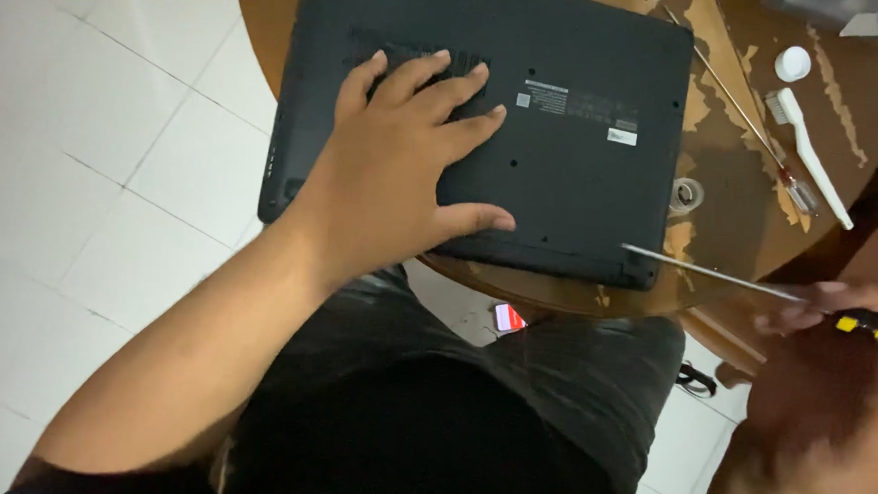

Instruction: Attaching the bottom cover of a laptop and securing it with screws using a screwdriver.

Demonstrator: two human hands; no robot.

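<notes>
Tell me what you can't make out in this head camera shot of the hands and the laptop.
- Right hand, head view: blurred and cut by the right edge, so its grip on the screwdriver is unclear.
- Laptop underside: the left hand covers part of it; the top edge cuts off its far side.
- Small red thing on the floor: too small to identify.

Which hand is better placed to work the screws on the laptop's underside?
Right, probably. The right hand grips the long screwdriver, tip already over the laptop near its front corner. The left hand lies flat, palm down, bracing the base.
</notes>
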